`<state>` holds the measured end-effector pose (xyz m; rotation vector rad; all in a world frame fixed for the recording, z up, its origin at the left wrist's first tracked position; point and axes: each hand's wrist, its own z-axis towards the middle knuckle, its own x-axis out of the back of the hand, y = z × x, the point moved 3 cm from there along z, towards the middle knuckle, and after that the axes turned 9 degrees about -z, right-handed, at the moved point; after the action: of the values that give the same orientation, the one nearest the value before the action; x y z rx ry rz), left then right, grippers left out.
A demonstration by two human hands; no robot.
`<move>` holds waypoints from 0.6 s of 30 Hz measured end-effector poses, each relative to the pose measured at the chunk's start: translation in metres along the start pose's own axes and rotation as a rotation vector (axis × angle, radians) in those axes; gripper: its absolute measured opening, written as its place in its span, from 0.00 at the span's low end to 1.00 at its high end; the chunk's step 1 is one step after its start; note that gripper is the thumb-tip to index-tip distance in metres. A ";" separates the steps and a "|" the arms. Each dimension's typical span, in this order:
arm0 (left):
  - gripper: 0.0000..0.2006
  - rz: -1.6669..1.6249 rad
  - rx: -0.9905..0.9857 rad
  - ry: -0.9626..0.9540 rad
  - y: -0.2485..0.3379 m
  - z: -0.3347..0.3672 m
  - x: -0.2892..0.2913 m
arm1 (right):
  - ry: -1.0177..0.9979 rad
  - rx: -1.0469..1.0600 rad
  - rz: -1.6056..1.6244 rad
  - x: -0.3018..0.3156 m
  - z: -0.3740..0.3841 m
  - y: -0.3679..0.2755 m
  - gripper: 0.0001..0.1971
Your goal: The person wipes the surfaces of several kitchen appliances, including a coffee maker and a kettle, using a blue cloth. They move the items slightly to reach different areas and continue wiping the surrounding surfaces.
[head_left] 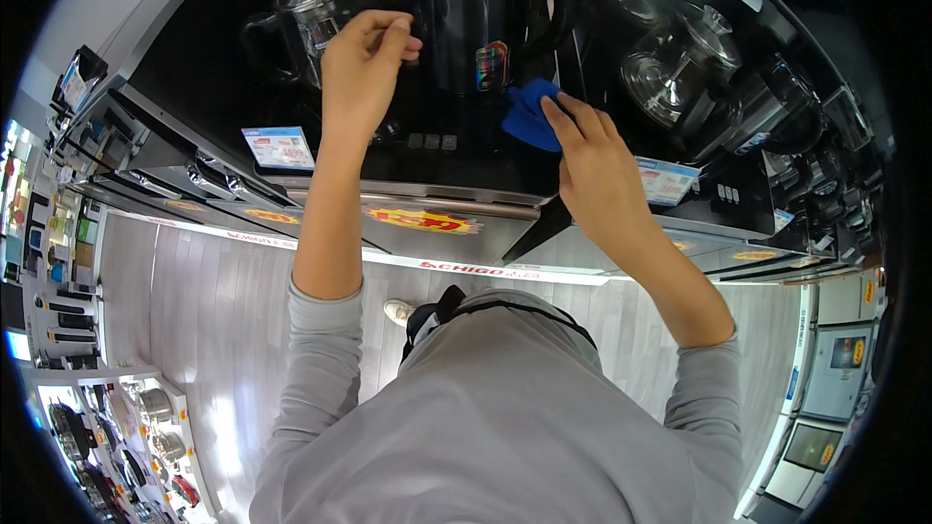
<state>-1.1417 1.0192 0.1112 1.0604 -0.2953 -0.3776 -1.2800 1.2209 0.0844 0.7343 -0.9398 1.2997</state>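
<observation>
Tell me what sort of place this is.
Probably a home-appliance shop: glass kettles stand on a black display counter with price cards, while the right hand presses a blue cloth beside a dark kettle.
</observation>
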 end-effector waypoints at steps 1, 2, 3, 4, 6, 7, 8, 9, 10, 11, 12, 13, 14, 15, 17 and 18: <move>0.12 -0.001 0.029 0.036 -0.002 -0.002 0.006 | -0.016 -0.056 -0.074 -0.012 0.000 0.002 0.28; 0.12 -0.022 -0.001 0.084 -0.003 -0.006 0.010 | 0.000 -0.043 -0.087 -0.020 0.001 -0.002 0.28; 0.12 -0.043 -0.031 0.132 -0.004 -0.009 0.013 | 0.017 -0.030 -0.099 -0.028 0.004 -0.011 0.29; 0.12 -0.064 -0.057 0.178 -0.010 -0.013 0.016 | 0.031 -0.020 -0.111 -0.036 0.007 -0.020 0.29; 0.13 -0.113 -0.169 0.246 -0.027 -0.020 0.013 | 0.051 0.034 -0.072 -0.047 0.018 -0.041 0.29; 0.13 -0.062 -0.180 0.258 -0.035 -0.024 0.013 | 0.043 0.045 -0.040 -0.053 0.025 -0.050 0.28; 0.13 -0.014 -0.192 0.265 -0.041 -0.029 0.012 | 0.035 0.051 -0.011 -0.058 0.033 -0.057 0.27; 0.13 0.046 -0.201 0.255 -0.044 -0.033 0.011 | 0.038 0.055 -0.004 -0.062 0.041 -0.064 0.27; 0.14 0.090 -0.180 0.234 -0.050 -0.037 0.011 | 0.041 0.060 0.006 -0.068 0.049 -0.071 0.26; 0.15 0.133 -0.198 0.209 -0.052 -0.040 0.012 | 0.046 0.066 0.017 -0.072 0.057 -0.077 0.26; 0.16 0.177 -0.217 0.184 -0.051 -0.044 0.012 | 0.056 0.083 0.026 -0.076 0.064 -0.082 0.26; 0.17 0.185 -0.198 0.153 -0.050 -0.047 0.012 | 0.065 0.101 0.033 -0.081 0.071 -0.086 0.27; 0.18 0.193 -0.178 0.122 -0.048 -0.050 0.013 | 0.073 0.118 0.041 -0.085 0.077 -0.089 0.27; 0.18 0.200 -0.158 0.090 -0.047 -0.052 0.013 | 0.054 0.133 0.054 -0.092 0.084 -0.090 0.26; 0.19 0.250 -0.174 0.069 -0.048 -0.057 0.017 | 0.105 0.166 0.099 -0.100 0.093 -0.089 0.25; 0.19 0.274 -0.182 0.057 -0.050 -0.060 0.019 | 0.131 0.182 0.121 -0.102 0.096 -0.089 0.25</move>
<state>-1.1077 1.0361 0.0405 0.8377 -0.3439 -0.1247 -1.2085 1.0767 0.0430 0.7306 -0.7765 1.5364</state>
